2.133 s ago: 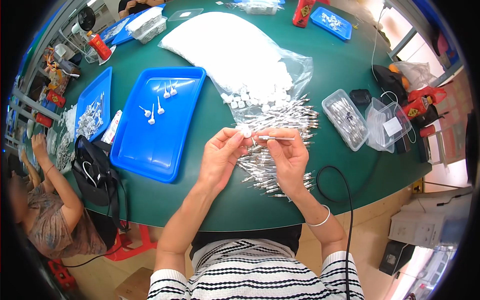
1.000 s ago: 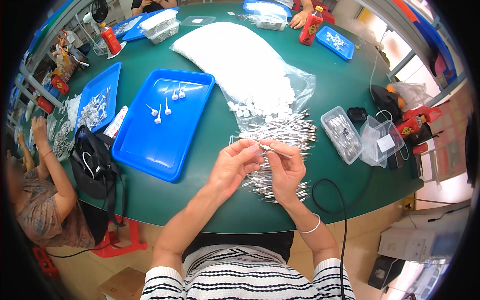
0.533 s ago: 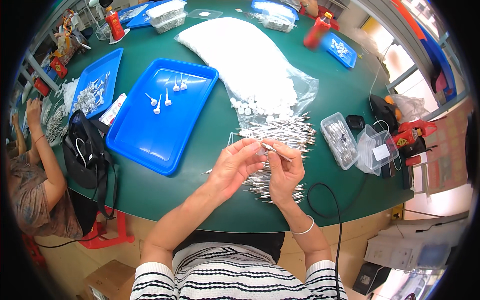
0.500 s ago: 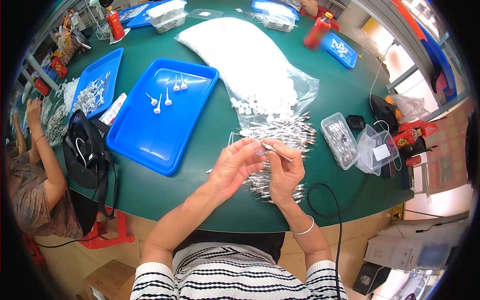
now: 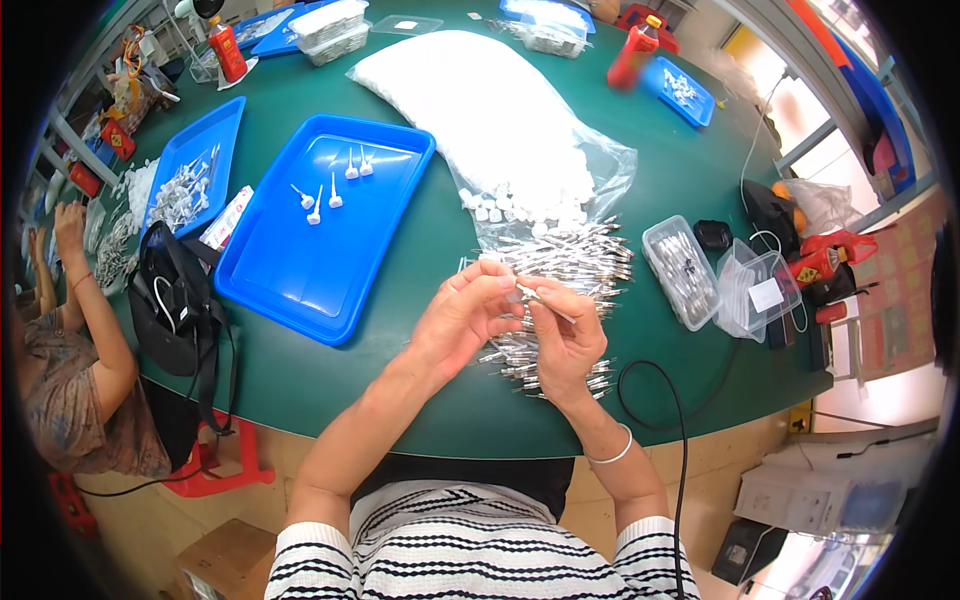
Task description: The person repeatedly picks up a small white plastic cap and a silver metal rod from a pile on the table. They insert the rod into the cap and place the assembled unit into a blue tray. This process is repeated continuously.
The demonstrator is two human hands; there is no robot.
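Observation:
Over the near middle of the table my two hands meet, fingertips almost touching. My left hand pinches a small white plastic cap, mostly hidden by the fingers. In my right hand is a slim metal rod, its end against the cap. Whether the rod sits inside the cap cannot be made out. A heap of similar metal rods lies under and beyond my hands. Behind it, a clear plastic bag spills white caps. The blue tray to the left bears several white caps with thin stems.
To the right are a clear box of rods, another clear container and a black cable. A black bag and a second blue tray stand left, near another person's arm. Red bottles stand farther back.
Both hands have shifted very slightly left, still holding the cap and rod together. The view has tilted a little; the trays and heap look unchanged.

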